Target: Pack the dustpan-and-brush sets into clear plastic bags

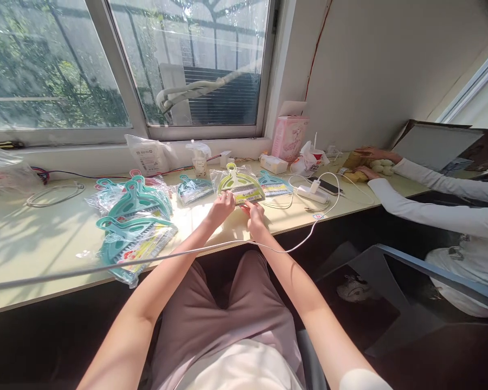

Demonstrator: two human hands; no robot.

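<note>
Both my hands hold a lime-green dustpan and brush set (239, 181) in clear plastic wrap, tilted up over the table's front part. My left hand (223, 207) pinches its lower left corner. Along the bottom edge, the fingers of my right hand (254, 213) grip it near a printed label. Just behind to the right lies a teal wrapped set (273, 183), and to the left another teal set (193, 188). Farther left is a pile of wrapped teal dustpan sets (136, 200), with some pink handles showing behind.
A white cable (211, 247) crosses in front of my forearms, leading to a power strip (311, 194) beside a phone (328, 186). A spray bottle (199, 158), tissues (273, 163) and a pink box (289, 135) line the back. At right, a co-worker's hands (368, 162) handle yellowish items.
</note>
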